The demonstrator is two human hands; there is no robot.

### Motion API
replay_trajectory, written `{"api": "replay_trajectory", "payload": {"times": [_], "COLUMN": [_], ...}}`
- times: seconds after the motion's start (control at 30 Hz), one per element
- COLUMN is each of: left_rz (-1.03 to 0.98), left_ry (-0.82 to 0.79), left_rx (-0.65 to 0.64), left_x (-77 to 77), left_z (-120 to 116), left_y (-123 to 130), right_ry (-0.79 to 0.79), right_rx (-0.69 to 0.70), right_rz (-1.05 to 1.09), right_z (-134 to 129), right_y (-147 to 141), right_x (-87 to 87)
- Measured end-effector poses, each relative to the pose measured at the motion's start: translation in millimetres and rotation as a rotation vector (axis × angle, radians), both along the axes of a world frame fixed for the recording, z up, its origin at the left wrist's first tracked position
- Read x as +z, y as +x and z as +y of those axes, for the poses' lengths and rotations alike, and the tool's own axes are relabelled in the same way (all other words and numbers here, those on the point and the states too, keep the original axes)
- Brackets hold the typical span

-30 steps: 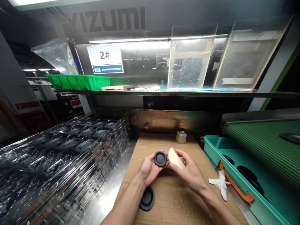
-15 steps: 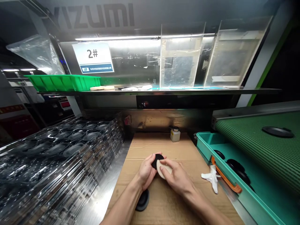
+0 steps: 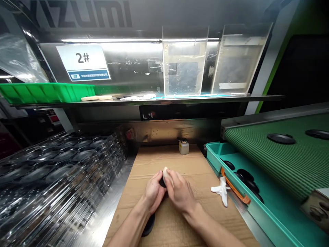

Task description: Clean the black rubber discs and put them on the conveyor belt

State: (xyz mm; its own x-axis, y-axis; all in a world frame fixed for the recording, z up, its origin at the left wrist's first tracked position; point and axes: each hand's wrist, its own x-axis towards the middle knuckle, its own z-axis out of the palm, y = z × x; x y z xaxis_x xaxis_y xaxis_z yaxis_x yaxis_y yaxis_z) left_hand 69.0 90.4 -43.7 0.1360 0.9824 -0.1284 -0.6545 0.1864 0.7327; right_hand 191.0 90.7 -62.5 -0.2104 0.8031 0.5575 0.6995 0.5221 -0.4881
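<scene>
Over the cardboard sheet [image 3: 144, 168], my left hand [image 3: 154, 193] is closed around a small black round part [image 3: 161, 181], mostly hidden by the fingers. My right hand [image 3: 181, 192] grips a cream-coloured pad [image 3: 166, 174] and presses it against that part. Beneath my left wrist a second black round part [image 3: 148, 227] lies on the cardboard, partly covered by the forearm. To the right of my hands rests a crumpled white cloth [image 3: 222, 192]. A small bottle with a dark cap [image 3: 183, 147] stands at the back of the cardboard.
Stacked clear plastic trays [image 3: 82, 164] holding black parts fill the left side. On the right is a teal bin [image 3: 214, 161] with several black parts, beside a green conveyor belt [image 3: 267, 159] carrying black discs [image 3: 281, 138]. A shelf overhead bears a green tray [image 3: 48, 93].
My right hand has turned, bringing the pad further over the black part and hiding more of it. The view has shifted right, and another disc shows on the belt.
</scene>
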Motion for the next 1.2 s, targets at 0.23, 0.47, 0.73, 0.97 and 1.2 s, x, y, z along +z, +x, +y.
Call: {"api": "replay_trajectory", "payload": {"times": [0.23, 0.47, 0.73, 0.97, 1.2], "left_rz": [-0.006, 0.000, 0.329, 1.213, 1.538], "left_ry": [0.007, -0.038, 0.073, 0.291, 0.350], "left_rx": [-0.025, -0.027, 0.118, 0.448, 0.356], "left_x": [-3.8, -1.9, -2.5, -27.2, -2.2], "left_z": [2.7, 2.6, 17.9, 55.0, 42.7], "left_y": [-0.4, -2.8, -37.6, -66.6, -73.8], "right_ry": [-0.031, -0.026, -0.172, -0.275, -0.307], "right_rx": [-0.021, -0.129, -0.178, -0.198, -0.236], "right_rz": [0.046, -0.096, -0.031, -0.110, -0.148], "right_z": [0.0, -3.5, 13.3, 14.0, 14.1], "right_y": [4.2, -0.2, 36.0, 37.0, 40.0], "right_x": [4.2, 6.6, -16.3, -24.4, -22.3]}}
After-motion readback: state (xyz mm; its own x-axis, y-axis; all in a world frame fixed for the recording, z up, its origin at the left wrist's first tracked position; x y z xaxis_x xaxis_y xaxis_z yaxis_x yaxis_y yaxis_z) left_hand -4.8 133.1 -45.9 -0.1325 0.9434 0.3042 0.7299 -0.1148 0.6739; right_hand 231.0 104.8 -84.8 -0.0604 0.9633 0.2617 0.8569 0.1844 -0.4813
